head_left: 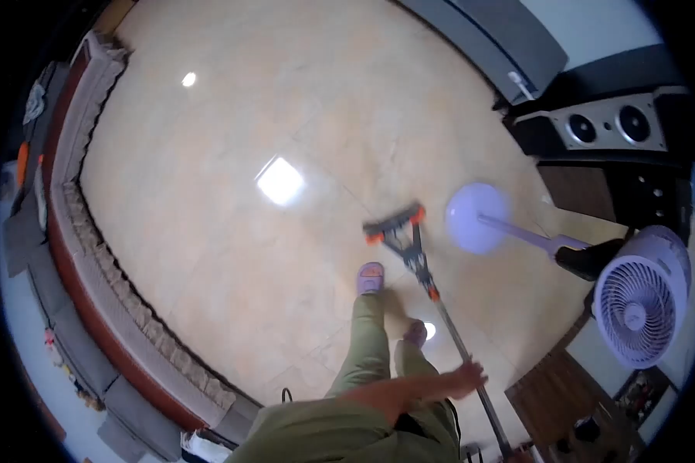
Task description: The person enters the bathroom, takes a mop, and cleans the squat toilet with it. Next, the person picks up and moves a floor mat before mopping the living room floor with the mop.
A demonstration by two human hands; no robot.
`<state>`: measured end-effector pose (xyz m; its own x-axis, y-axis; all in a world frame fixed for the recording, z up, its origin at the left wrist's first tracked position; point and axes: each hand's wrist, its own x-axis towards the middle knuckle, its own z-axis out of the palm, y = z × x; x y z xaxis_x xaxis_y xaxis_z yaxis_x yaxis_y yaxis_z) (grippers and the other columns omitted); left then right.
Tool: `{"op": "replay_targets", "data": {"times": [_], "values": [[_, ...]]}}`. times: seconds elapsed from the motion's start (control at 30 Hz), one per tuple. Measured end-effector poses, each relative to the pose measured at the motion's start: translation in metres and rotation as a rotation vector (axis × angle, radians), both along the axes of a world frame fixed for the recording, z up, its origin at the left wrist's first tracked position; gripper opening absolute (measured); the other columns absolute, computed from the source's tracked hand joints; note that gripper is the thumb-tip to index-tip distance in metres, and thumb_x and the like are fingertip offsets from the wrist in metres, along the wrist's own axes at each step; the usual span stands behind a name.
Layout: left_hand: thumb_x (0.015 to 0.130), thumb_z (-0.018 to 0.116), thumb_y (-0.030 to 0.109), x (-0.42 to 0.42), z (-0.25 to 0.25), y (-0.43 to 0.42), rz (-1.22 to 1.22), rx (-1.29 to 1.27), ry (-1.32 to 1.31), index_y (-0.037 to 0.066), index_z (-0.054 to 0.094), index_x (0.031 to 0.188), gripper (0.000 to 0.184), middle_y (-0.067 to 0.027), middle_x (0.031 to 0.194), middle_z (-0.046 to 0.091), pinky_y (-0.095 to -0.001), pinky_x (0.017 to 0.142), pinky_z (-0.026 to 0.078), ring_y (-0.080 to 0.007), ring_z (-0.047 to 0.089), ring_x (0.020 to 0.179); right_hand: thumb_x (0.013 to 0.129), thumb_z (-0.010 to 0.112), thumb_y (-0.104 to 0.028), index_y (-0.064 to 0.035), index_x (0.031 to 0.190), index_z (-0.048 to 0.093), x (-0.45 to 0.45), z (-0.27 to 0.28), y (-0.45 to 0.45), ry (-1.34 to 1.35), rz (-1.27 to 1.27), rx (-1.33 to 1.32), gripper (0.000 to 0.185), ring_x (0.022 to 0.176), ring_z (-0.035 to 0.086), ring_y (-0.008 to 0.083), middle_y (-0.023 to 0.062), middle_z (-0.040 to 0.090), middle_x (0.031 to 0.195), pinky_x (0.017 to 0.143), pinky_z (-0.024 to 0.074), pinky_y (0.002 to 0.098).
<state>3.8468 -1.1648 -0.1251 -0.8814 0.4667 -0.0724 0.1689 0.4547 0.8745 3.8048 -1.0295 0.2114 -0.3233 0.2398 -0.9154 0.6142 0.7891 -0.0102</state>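
Observation:
A sponge mop with a dark grey and orange head (394, 223) rests on the tiled floor ahead of my feet. Its long metal pole (454, 333) slants back toward my right side. My left hand (465, 378) reaches across my body and is closed round the middle of the pole. At the bottom edge, partly cut off, my right hand (522, 454) is at the pole's upper end, and its fingers barely show. Nearest the mop head are my purple slipper (370, 278) and the round base (477, 218) of a purple fan.
The purple standing fan (635, 310) rises at the right, beside a speaker (608, 126) and a wooden table (556, 397). A long sofa with a ruffled cover (131, 309) curves along the left. A grey cabinet (494, 38) stands at the far right.

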Motion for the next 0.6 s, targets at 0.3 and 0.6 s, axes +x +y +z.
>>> {"op": "replay_targets", "data": {"times": [0.3,0.6], "values": [[0.072,0.057,0.045,-0.044,-0.006,-0.019,-0.484,-0.044,0.028,0.019,0.061,0.087,0.031,0.0006,0.082,0.062,-0.0499,0.092,0.023,-0.0185,0.056,0.09,0.08,0.06,-0.028,-0.0045,0.113,0.053,0.048,-0.005,0.058,0.163,-0.386,-0.112,0.041,0.061,0.048,0.0092,0.0021,0.055,0.073,0.052,0.0403,0.0229],[0.066,0.054,0.019,-0.163,-0.16,-0.243,0.444,-0.801,0.546,0.01,0.06,0.081,0.018,-0.0053,0.088,0.058,-0.0546,0.082,0.037,-0.0219,0.05,0.098,0.084,0.055,-0.022,-0.016,0.129,0.039,-0.078,-0.306,-0.155,0.51,0.165,-0.799,0.048,0.047,0.038,0.0034,-0.0041,0.044,0.059,0.041,0.0294,0.0189]]}}
